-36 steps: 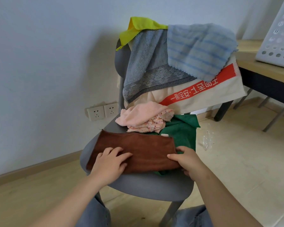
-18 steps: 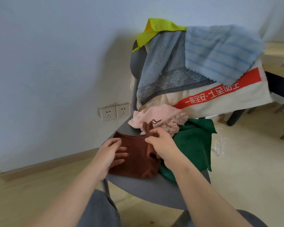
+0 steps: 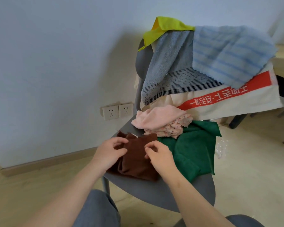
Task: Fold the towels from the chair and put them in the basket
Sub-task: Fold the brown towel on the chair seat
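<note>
Brown towel [image 3: 136, 159] is low centre of frame, on the front left part of the grey chair seat [image 3: 154, 190]. It's partly folded and bunched, with the layers not squared up.

Left hand [image 3: 108, 153]: grip is narrow, thumb and fingers curled onto the towel's left edge, pinching cloth. Right hand [image 3: 159, 154]: also a narrow grip, fingertips [image 3: 147, 150] curled onto the right edge in its upper half. Looks like a pinch, though the contact is partly hidden by the knuckles.

Key relation: the towel sits directly between the two grips, one hand on each long side, and neither is nearer. The long axis runs top to bottom in frame, tilted slightly. The far end, toward frame top, is ragged, with loose corners [image 3: 121, 134] sticking up. The near end lies by the seat's front edge.

My read is that we're mid-fold on towel one. The next fold probably goes across the long axis, far end toward near end, so both grips need to slide up to those corners first.

Risk: the green towel [image 3: 192, 149] touches the brown one's right edge, just beside the right hand, so it's easy to snag.

Waiting:
- pink towel [image 3: 157, 118] on the seat behind
- grey towel [image 3: 167, 66], blue striped towel [image 3: 231, 53], yellow cloth [image 3: 164, 28] and cream towel with red band [image 3: 236, 102] over the backrest

Basket is not in view.
</note>
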`<state>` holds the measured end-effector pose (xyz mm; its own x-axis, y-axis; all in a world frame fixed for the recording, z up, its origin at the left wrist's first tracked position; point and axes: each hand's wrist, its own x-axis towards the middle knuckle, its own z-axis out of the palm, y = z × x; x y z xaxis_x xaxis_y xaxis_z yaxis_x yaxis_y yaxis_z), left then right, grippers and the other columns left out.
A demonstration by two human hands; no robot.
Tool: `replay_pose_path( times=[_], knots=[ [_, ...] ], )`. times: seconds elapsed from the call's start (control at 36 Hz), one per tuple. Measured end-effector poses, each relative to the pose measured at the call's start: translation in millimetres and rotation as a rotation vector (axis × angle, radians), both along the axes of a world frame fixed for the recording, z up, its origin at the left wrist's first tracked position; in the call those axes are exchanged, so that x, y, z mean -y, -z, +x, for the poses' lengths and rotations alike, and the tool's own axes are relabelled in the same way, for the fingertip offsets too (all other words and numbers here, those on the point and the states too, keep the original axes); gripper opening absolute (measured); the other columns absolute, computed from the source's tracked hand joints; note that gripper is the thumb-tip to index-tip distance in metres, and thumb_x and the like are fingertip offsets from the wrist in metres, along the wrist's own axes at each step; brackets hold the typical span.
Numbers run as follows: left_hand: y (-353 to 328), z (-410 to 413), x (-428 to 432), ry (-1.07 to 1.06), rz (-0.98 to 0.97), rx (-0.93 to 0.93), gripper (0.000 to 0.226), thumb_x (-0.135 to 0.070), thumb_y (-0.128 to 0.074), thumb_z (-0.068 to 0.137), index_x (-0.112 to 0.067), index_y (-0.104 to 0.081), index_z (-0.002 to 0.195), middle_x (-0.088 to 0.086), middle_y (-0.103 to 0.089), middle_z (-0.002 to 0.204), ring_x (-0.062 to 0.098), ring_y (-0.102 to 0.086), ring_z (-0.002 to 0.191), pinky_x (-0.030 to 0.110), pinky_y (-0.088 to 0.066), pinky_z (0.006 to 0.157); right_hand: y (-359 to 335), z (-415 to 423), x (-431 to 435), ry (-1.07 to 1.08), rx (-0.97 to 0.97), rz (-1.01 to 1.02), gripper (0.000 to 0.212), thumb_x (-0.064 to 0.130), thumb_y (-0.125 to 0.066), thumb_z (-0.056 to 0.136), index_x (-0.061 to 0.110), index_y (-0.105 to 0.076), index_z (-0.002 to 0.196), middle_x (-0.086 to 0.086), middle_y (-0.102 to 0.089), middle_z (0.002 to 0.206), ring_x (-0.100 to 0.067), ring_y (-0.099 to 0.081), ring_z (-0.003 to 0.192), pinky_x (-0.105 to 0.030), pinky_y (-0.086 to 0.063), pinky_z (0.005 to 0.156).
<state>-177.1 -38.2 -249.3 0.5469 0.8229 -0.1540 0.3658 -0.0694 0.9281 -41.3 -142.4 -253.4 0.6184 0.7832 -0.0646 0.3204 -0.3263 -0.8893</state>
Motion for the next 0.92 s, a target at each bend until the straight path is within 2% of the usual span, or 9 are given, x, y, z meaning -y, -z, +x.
replay_pose_path(
  times=[0.11,0.25,0.33,0.44,0.5,0.56,0.61,0.75,0.92],
  knots=[
    [-2,-5,-14,-0.061,0.239,-0.084,0.038,-0.007,-0.059,0.077,-0.045,-0.059,0.079,-0.024,-0.062,0.095,0.0,-0.06,0.076,0.017,-0.042,0.066,4,5,3,-0.067,0.057,-0.041,0.019,0.02,-0.059,0.086,0.035,-0.057,0.074,0.011,-0.06,0.069,-0.004,-0.057,0.069,-0.016,-0.041,0.062],
    [12,-15,-28,-0.026,0.268,-0.394,0.03,-0.008,-0.057,0.079,-0.036,-0.057,0.09,-0.002,-0.063,0.107,0.017,-0.056,0.091,0.026,-0.041,0.076,11,1,5,-0.208,0.102,-0.174,0.016,0.026,-0.059,0.088,0.029,-0.058,0.104,0.012,-0.054,0.076,-0.001,-0.049,0.075,-0.011,-0.038,0.062],
    [16,-18,-27,-0.029,0.268,-0.386,0.031,-0.008,-0.057,0.079,-0.035,-0.057,0.094,-0.003,-0.061,0.104,0.015,-0.053,0.088,0.026,-0.039,0.073,11,-2,6,-0.245,0.18,-0.212,0.025,0.028,-0.059,0.087,0.027,-0.057,0.112,0.008,-0.059,0.09,-0.006,-0.051,0.087,-0.021,-0.043,0.073],
    [17,-19,-22,-0.037,0.356,-0.324,0.03,-0.012,-0.06,0.081,-0.038,-0.058,0.097,-0.005,-0.062,0.089,0.015,-0.056,0.074,0.026,-0.04,0.066,12,-4,10,-0.255,0.358,-0.195,0.031,0.036,-0.061,0.084,0.03,-0.056,0.114,0.012,-0.051,0.094,-0.008,-0.048,0.092,-0.024,-0.042,0.073],
    [18,-18,-19,-0.007,0.403,-0.345,0.03,-0.015,-0.061,0.082,-0.037,-0.059,0.103,-0.004,-0.063,0.086,0.015,-0.055,0.068,0.026,-0.038,0.062,16,-6,14,-0.31,0.428,-0.156,0.036,0.041,-0.063,0.082,0.029,-0.057,0.115,0.013,-0.05,0.102,-0.011,-0.043,0.105,-0.025,-0.039,0.087],
    [19,-17,-17,0.027,0.457,-0.466,0.033,-0.019,-0.06,0.084,-0.032,-0.058,0.115,-0.003,-0.063,0.11,0.018,-0.059,0.091,0.026,-0.041,0.072,19,-7,18,-0.399,0.502,-0.184,0.041,0.046,-0.064,0.08,0.029,-0.058,0.116,0.011,-0.052,0.115,-0.015,-0.037,0.116,-0.028,-0.03,0.1],
    [20,-17,-18,0.048,0.531,-0.6,0.036,-0.025,-0.057,0.086,-0.03,-0.054,0.121,-0.007,-0.051,0.128,0.018,-0.052,0.112,0.028,-0.042,0.085,22,-7,22,-0.46,0.568,-0.229,0.041,0.046,-0.063,0.08,0.029,-0.058,0.117,0.011,-0.049,0.121,-0.017,-0.033,0.121,-0.029,-0.027,0.103],
    [14,-4,-17,0.132,0.807,-0.596,0.036,-0.022,-0.058,0.08,-0.033,-0.056,0.115,-0.006,-0.038,0.131,0.019,-0.036,0.121,0.033,-0.033,0.095,22,-8,27,-0.444,0.58,-0.168,0.021,0.031,-0.059,0.087,0.023,-0.064,0.105,0.01,-0.052,0.114,-0.019,-0.036,0.121,-0.027,-0.03,0.102],
    [17,21,-23,0.189,0.729,-0.626,0.033,-0.024,-0.042,0.095,-0.035,-0.052,0.125,-0.005,-0.044,0.135,0.021,-0.034,0.128,0.036,-0.03,0.1,21,-8,35,-0.486,0.513,-0.159,0.018,0.036,-0.061,0.083,0.02,-0.066,0.085,0.009,-0.053,0.098,-0.009,-0.045,0.097,-0.024,-0.04,0.086]
  ],
)
